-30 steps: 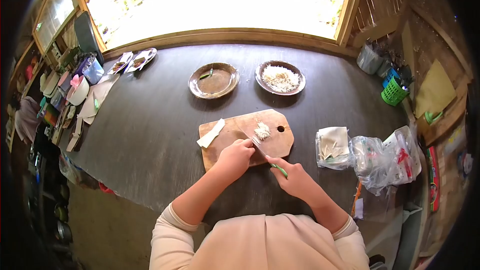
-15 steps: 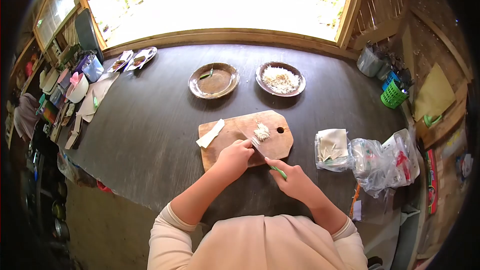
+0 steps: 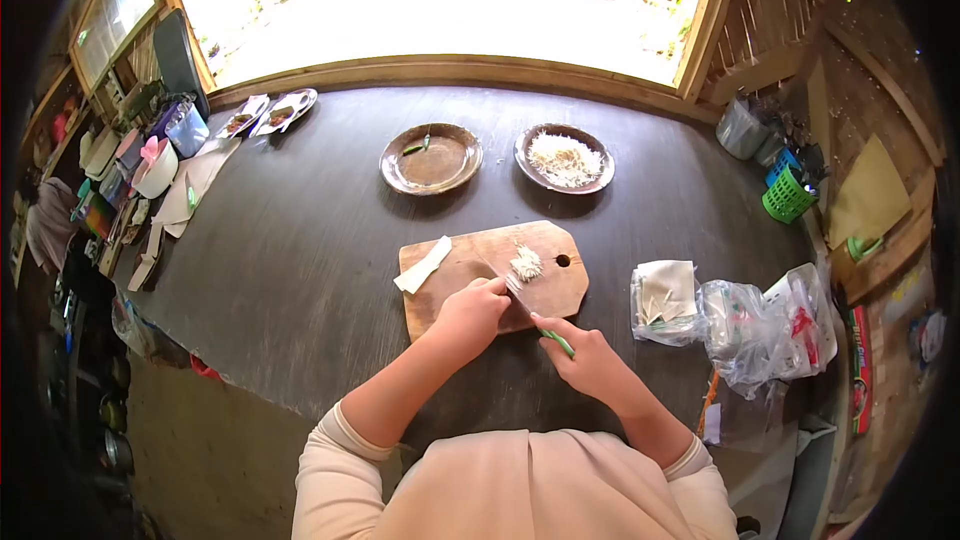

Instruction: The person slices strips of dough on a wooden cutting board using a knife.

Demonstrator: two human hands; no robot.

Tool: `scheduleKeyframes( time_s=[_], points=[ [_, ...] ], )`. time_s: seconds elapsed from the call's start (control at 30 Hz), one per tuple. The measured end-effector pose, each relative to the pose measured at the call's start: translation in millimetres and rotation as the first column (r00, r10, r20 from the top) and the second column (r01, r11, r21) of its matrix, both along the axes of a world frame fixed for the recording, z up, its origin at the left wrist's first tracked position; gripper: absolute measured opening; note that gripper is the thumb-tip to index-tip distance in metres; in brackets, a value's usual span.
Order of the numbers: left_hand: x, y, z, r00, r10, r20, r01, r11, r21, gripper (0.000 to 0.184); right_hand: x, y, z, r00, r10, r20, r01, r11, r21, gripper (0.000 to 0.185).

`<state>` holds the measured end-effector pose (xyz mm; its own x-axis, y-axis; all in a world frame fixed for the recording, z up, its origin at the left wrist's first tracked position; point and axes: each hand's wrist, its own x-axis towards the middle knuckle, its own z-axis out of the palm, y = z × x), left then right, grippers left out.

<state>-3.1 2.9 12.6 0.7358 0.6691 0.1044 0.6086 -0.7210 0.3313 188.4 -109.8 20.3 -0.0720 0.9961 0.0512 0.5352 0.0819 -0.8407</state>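
On a wooden cutting board (image 3: 555, 305), my right hand (image 3: 575, 355) is wrapped round the green handle of a knife (image 3: 557, 342). The blade slants up and left, close beside the fingertips of my left hand (image 3: 478, 308). My left fingers are pressed together on the board; what they hold is mostly hidden under them. A small heap of thin pale shreds (image 3: 526, 262) lies just beyond the blade. At the board's left end rests a flat pale piece (image 3: 424, 265).
Behind the board stand a brown plate with green chillies (image 3: 431, 180) and a bowl of pale shreds (image 3: 564, 159). Plastic bags (image 3: 745, 330) lie at the right, near a green basket (image 3: 788, 195). Containers (image 3: 155, 168) line the left edge, beside two small dishes (image 3: 285, 112).
The view has shifted very slightly. Both hands, the knife and the pieces on the board look almost the same as before.
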Motion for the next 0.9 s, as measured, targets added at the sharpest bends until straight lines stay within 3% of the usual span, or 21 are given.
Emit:
scheduleKeyframes(
  time_s=[0.1, 0.17, 0.37, 0.5, 0.57, 0.6, 0.9],
  points=[
    [0.5, -0.1, -4.6, 0.999, 0.019, 0.028, -0.019, 1.000, -0.016, 0.022, -6.0, 4.1, 3.3, 0.999, -0.038, 0.011, 0.038, 0.997, -0.072, 0.037],
    [0.2, 2.8, -11.4, 0.998, -0.003, 0.065, 0.003, 1.000, 0.015, 0.021, -11.2, 9.7, 12.4, 0.994, -0.042, 0.100, 0.066, 0.967, -0.246, 0.037],
    [-0.7, 3.1, -8.2, 0.999, 0.008, 0.046, -0.007, 1.000, -0.023, 0.017, -1.7, -2.1, -2.8, 1.000, -0.002, -0.008, 0.003, 0.998, 0.063, 0.039],
    [-0.1, 4.2, -7.7, 0.999, 0.002, 0.043, -0.001, 1.000, -0.024, 0.017, -0.7, 1.7, -2.8, 1.000, -0.007, -0.010, 0.007, 1.000, 0.023, 0.040],
    [0.1, 4.2, -11.5, 0.998, 0.009, 0.064, -0.008, 1.000, -0.012, 0.017, -8.6, 4.7, 8.4, 0.996, -0.028, 0.091, 0.049, 0.969, -0.243, 0.037],
    [0.4, 4.0, -13.3, 0.998, 0.007, 0.061, -0.006, 1.000, -0.012, 0.017, -7.7, 4.4, 7.7, 0.996, -0.030, 0.087, 0.050, 0.969, -0.244, 0.037],
    [0.3, 3.8, -9.1, 0.999, 0.019, 0.050, -0.018, 1.000, -0.017, 0.016, -4.8, -1.5, -0.6, 0.999, 0.009, -0.036, -0.007, 0.998, 0.059, 0.039]
  ],
)
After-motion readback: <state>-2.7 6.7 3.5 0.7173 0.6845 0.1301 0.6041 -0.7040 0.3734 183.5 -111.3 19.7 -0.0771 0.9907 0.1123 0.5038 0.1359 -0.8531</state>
